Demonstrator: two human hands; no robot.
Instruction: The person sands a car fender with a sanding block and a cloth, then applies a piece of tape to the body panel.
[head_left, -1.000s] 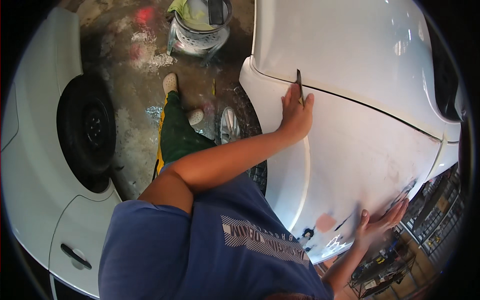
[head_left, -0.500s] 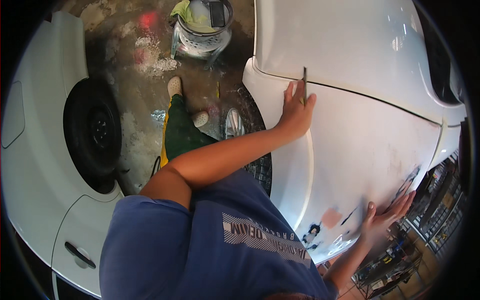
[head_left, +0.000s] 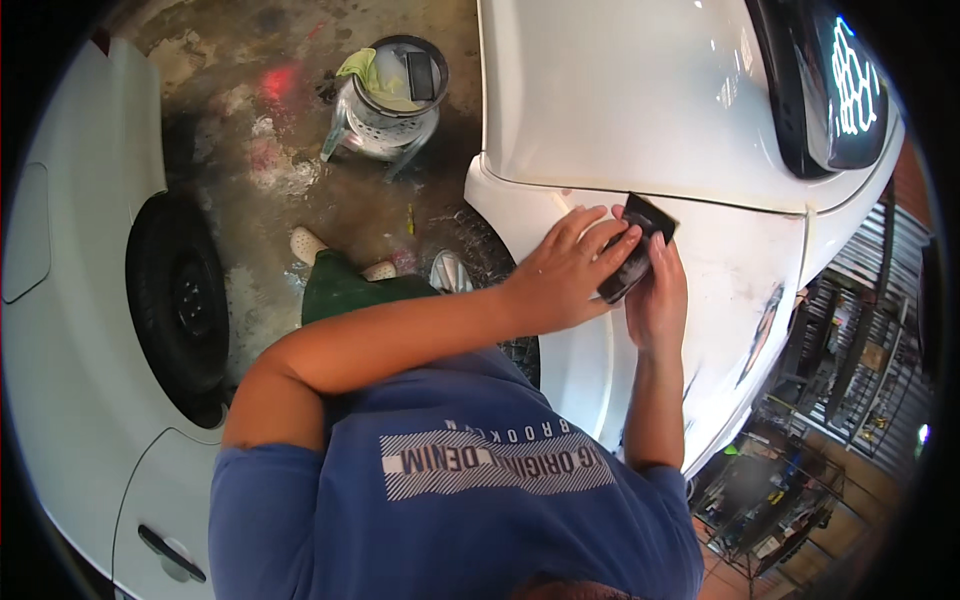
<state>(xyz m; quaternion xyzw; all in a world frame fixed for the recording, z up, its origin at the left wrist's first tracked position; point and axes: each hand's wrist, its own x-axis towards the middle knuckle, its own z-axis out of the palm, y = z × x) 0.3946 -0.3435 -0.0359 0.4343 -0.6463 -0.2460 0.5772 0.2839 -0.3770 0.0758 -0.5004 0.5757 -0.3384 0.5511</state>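
Over a white car panel (head_left: pixel 725 250) with a sanded, chalky look, I hold a black sheet of sandpaper (head_left: pixel 650 215) between both hands, tilted up. My left hand (head_left: pixel 570 270) reaches across from the left, its fingers closed on the sheet's near side and top. On the other side, my right hand (head_left: pixel 660 295) grips the sheet with thumb and fingers, palm turned toward it. Whether the sheet is folded or wrapped around a block is hidden by my fingers. A dark bare patch (head_left: pixel 762 335) shows near the panel's right edge.
A bucket (head_left: pixel 400 105) holding cloudy water, a green cloth and a dark rectangular piece stands on a perforated stool (head_left: pixel 385 135). Another pale car with a black wheel (head_left: pixel 180 305) is at the left. Metal shelving (head_left: pixel 770 500) with tools stands at the lower right.
My right hand has left the lower panel and come up to the sandpaper, which my left hand held edge-on at the panel seam. The sheet now faces up between both hands; my view has shifted.
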